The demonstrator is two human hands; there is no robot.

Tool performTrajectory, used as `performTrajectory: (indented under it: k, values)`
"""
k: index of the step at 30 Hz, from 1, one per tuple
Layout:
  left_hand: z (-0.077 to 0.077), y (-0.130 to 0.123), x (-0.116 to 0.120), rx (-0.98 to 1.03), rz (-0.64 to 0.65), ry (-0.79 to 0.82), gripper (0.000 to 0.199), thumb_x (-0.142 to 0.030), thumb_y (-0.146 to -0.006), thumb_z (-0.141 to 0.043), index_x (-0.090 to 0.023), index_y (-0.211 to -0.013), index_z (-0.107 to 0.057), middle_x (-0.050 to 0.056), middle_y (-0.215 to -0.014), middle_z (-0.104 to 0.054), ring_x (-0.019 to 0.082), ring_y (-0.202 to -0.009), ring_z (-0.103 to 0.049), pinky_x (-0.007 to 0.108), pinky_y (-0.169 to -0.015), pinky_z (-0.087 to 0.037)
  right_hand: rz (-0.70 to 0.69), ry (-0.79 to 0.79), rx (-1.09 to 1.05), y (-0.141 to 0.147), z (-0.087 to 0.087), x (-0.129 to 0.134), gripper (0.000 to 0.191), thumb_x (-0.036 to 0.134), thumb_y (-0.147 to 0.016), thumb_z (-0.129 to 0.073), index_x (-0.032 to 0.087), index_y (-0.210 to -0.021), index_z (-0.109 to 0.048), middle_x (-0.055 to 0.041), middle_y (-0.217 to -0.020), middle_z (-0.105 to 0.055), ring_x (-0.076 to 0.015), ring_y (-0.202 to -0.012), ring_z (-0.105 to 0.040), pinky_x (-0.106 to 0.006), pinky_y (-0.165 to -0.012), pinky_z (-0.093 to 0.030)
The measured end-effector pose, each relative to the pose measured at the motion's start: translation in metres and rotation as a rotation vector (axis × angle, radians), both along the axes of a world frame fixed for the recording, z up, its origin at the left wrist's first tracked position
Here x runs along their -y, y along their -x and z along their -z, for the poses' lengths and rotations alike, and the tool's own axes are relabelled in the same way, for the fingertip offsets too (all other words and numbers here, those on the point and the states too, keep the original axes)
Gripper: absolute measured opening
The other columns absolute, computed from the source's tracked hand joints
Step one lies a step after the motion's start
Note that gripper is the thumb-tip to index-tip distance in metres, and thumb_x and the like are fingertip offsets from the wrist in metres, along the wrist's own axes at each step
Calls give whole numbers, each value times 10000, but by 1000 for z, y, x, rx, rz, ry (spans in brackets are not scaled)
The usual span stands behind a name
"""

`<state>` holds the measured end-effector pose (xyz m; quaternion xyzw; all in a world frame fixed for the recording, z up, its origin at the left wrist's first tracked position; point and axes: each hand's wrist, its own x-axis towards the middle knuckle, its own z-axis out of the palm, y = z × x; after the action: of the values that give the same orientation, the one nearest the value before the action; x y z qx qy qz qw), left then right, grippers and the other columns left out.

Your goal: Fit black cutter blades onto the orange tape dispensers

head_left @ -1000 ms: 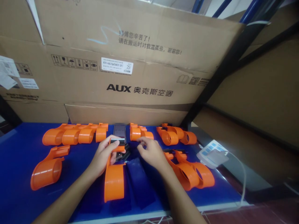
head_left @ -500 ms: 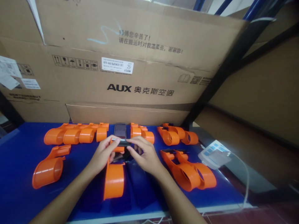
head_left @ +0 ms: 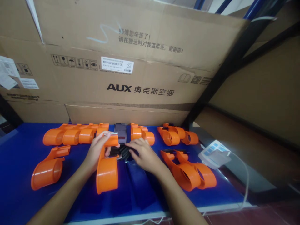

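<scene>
Soft, fairly even light covers the large brown cardboard sheet at the far side, brightest in a whitish patch high at the far right, while the brown flat panel on the right sinks into dimness. Pale highlights glint on the glossy, curved orange plastic loops, but the black ribbed strips mid-scene are too dark to read clearly. Mild blur smears fine print, and wide-angle stretch shows towards the edges.
</scene>
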<state>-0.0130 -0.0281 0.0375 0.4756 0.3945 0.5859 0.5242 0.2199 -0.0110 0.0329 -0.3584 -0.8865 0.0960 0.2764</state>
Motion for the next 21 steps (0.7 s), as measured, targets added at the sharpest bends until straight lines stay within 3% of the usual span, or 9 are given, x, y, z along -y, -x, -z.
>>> performTrajectory:
  k: [4,9,14,21]
  values:
    - [4,-6,4,-88,48,-17,408,-567,-930,-590,-188,-1070,-642,43,-772,-728,76,-387,-444,216,-385,-336,33,7,-161,1,-5,2,233,226,-1007,-565,240,-1186,-713,-98,-1145,-717,-256,-1061,-637,-463,-974,-480]
    - [10,-16,8,-122,157,-19,358,-543,-939,-605,-220,-1092,-581,-18,-703,-657,84,-410,-467,211,-410,-346,12,125,-480,13,-9,9,241,304,-1008,-586,251,-1219,-692,-62,-1091,-739,-213,-949,-671,-364,-859,-530]
    - [16,-24,10,-134,221,-45,294,-500,-939,-628,-234,-1044,-563,-70,-652,-543,77,-428,-471,210,-439,-351,19,229,-542,23,-6,14,182,330,-989,-617,224,-1092,-724,-46,-945,-735,-188,-827,-654,-311,-731,-509]
    - [15,-26,11,-123,227,-16,305,-499,-923,-642,-229,-1050,-581,-71,-654,-520,71,-419,-432,217,-426,-315,70,223,-617,24,-8,15,128,323,-954,-655,205,-960,-704,-32,-858,-709,-178,-778,-631,-294,-688,-490]
